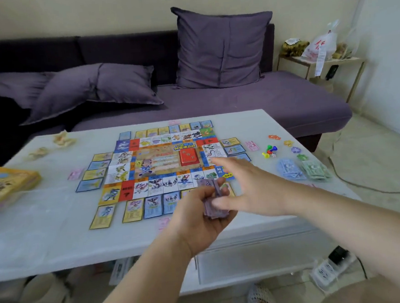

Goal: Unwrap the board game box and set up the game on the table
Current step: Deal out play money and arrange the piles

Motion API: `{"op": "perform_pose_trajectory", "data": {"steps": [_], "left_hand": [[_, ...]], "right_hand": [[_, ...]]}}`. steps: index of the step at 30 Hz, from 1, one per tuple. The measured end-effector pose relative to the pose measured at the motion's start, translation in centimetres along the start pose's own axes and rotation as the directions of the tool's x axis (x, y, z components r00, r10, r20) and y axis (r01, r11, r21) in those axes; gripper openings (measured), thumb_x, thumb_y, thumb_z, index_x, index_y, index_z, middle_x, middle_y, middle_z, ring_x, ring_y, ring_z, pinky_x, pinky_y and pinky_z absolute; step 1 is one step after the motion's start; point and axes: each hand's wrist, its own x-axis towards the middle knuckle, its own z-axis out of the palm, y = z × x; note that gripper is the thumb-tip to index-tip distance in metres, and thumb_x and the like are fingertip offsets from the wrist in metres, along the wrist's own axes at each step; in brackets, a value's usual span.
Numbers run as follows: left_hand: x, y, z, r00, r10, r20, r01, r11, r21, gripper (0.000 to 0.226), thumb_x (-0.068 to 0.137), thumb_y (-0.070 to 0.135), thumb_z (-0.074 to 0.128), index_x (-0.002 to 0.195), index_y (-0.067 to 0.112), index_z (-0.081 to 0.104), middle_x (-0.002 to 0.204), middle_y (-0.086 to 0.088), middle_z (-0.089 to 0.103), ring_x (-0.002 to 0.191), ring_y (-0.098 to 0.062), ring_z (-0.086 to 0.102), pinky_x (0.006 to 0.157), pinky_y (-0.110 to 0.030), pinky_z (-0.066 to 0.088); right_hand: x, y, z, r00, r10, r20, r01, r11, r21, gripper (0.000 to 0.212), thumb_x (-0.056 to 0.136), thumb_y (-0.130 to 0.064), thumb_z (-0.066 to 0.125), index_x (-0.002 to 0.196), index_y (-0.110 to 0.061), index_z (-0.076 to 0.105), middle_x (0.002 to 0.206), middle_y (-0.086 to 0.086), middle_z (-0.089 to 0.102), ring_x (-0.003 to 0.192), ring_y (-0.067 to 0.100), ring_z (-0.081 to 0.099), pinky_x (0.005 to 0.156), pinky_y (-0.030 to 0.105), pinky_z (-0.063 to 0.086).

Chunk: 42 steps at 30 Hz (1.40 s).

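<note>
I am seeing the left hand (199,218) gripping a purple money stack (213,197) at the game board (157,163) near edge, right hand (251,185) hovering beside it, fingers spread, yellow box (7,183) lying far left on the table (58,232)

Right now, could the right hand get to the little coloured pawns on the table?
Probably yes. The right hand is open and empty, hovering over the board's near right corner, and the pawns stand just beyond it on bare table with nothing between.
</note>
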Motion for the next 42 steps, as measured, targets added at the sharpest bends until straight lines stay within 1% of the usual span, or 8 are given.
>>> {"op": "perform_pose_trajectory", "data": {"steps": [4,14,20,24,28,31,37,42], "left_hand": [[-1.9,1.7,-2.3,0.999,0.047,0.015,-0.048,0.988,0.147,0.018,0.094,0.008,0.038,0.086,0.01,0.054,0.062,-0.004,0.054,0.049,-0.013,0.046,0.046,-0.02,0.045],[-4.1,5.2,-6.6,0.982,0.131,0.134,-0.152,0.975,0.16,0.022,0.091,0.006,0.035,0.086,0.01,0.056,0.075,-0.008,0.061,0.071,-0.015,0.057,0.069,-0.028,0.04],[-4.0,7.5,-8.3,0.955,0.261,0.14,-0.289,0.922,0.256,0.022,0.096,0.0,0.035,0.094,0.004,0.056,0.08,-0.01,0.064,0.065,-0.013,0.066,0.054,-0.024,0.052],[-3.9,9.4,-9.5,0.951,0.284,0.123,-0.309,0.883,0.353,0.018,0.095,0.0,0.044,0.097,0.004,0.061,0.08,-0.006,0.072,0.07,-0.014,0.07,0.058,-0.022,0.057],[-3.7,10.4,-10.0,0.947,0.299,0.115,-0.316,0.815,0.485,0.016,0.091,0.003,0.054,0.104,0.008,0.062,0.083,-0.005,0.073,0.077,-0.016,0.072,0.059,-0.021,0.055],[-3.3,10.6,-10.0,0.93,0.362,0.069,-0.317,0.692,0.648,0.022,0.087,0.007,0.063,0.108,0.007,0.061,0.083,-0.006,0.073,0.075,-0.016,0.072,0.053,-0.017,0.05],[-3.0,10.7,-10.3,0.929,0.367,0.043,-0.253,0.548,0.797,0.015,0.088,0.019,0.064,0.101,0.015,0.059,0.068,0.005,0.066,0.053,-0.006,0.064,0.051,-0.018,0.048],[-3.1,12.1,-11.4,0.893,0.442,-0.085,-0.264,0.667,0.697,0.004,0.092,0.015,0.057,0.095,0.013,0.057,0.069,0.0,0.061,0.045,-0.005,0.052,0.053,-0.022,0.045]], "right_hand": [[0.8,-2.8,1.7,0.983,-0.121,0.139,0.133,0.988,-0.08,0.107,0.073,-0.037,0.077,0.15,-0.035,0.003,0.15,-0.013,0.024,0.132,0.0,0.024,0.099,0.008,0.022],[5.7,-6.2,5.5,0.931,-0.353,0.095,0.356,0.934,-0.023,0.058,0.067,-0.001,0.065,0.121,-0.021,0.059,0.114,-0.005,0.058,0.106,0.008,0.051,0.09,0.025,0.04],[8.2,-7.3,6.2,0.888,-0.453,0.081,0.46,0.867,-0.191,0.061,0.074,-0.025,0.075,0.131,-0.021,0.053,0.127,-0.006,0.056,0.119,0.01,0.045,0.103,0.024,0.031],[9.5,-8.5,5.1,0.978,-0.194,0.078,0.192,0.981,0.037,0.066,0.074,-0.036,0.077,0.133,-0.027,0.049,0.128,-0.01,0.053,0.114,0.002,0.049,0.098,0.023,0.041],[11.2,-8.3,4.7,1.0,0.0,0.013,-0.003,0.976,0.22,0.02,0.075,-0.032,0.077,0.083,-0.02,0.064,0.073,-0.005,0.069,0.066,0.006,0.066,0.075,0.036,0.053],[12.1,-7.7,5.3,0.99,0.109,0.087,-0.129,0.956,0.264,0.019,0.075,-0.03,0.078,0.066,-0.018,0.067,0.065,-0.003,0.068,0.067,0.014,0.062,0.078,0.044,0.054],[12.1,-6.6,5.3,0.95,0.21,0.232,-0.282,0.896,0.342,0.014,0.082,-0.023,0.071,0.075,-0.011,0.069,0.061,-0.003,0.059,0.056,0.008,0.051,0.057,0.022,0.046],[11.3,-3.9,6.9,0.91,0.372,0.184,-0.4,0.667,0.628,0.009,0.089,-0.006,0.061,0.094,-0.01,0.068,0.073,-0.001,0.059,0.053,0.009,0.041,0.049,0.019,0.037]]}}
